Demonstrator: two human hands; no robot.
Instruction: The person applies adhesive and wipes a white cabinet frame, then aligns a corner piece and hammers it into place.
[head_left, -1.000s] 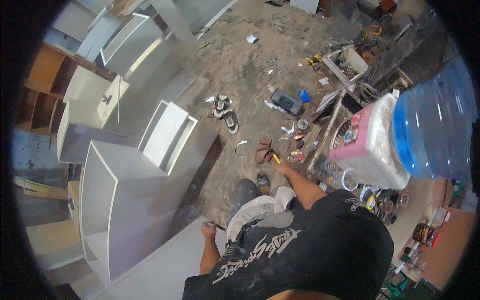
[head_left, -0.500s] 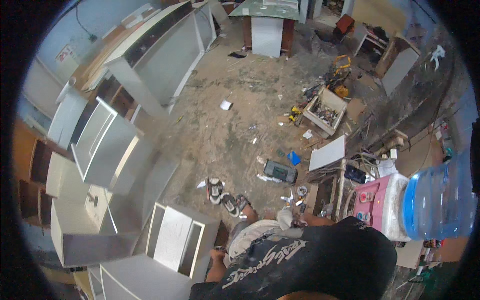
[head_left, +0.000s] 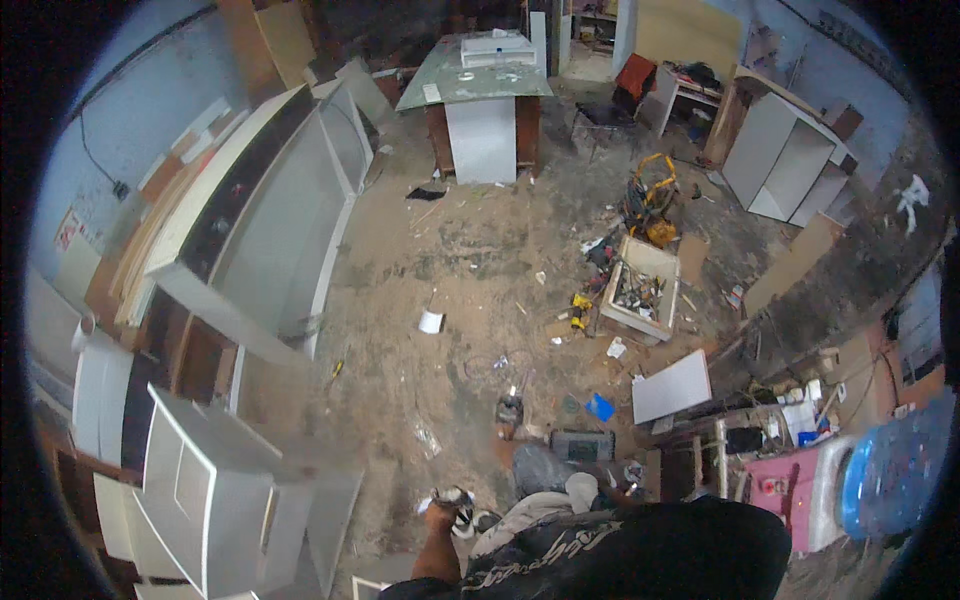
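My left hand (head_left: 440,514) hangs low beside my body, over a pair of black-and-white shoes (head_left: 460,506) on the floor. Its fingers are too small and dark to read. Of my right hand (head_left: 634,490), only a little shows at my right side, next to the dark toolbox (head_left: 583,446); its fingers cannot be made out. One of my feet (head_left: 510,408), in a sandal, is stepped forward on the dusty floor (head_left: 440,290). Left of me stand pale cabinet units (head_left: 215,510), bare and without visible contents.
A box of tools (head_left: 640,292) sits at the right, with a yellow drill (head_left: 580,310) beside it. Nearer are a white panel (head_left: 672,388) and a pink water dispenser (head_left: 790,490) with a blue bottle (head_left: 900,478). A glass-topped table (head_left: 475,75) stands far ahead; a long cabinet (head_left: 270,200) is left.
My view has tilted up and moved forward, so the far table shows more fully. One foot has stepped ahead. The small open cabinet by my left hand has mostly dropped out of view.
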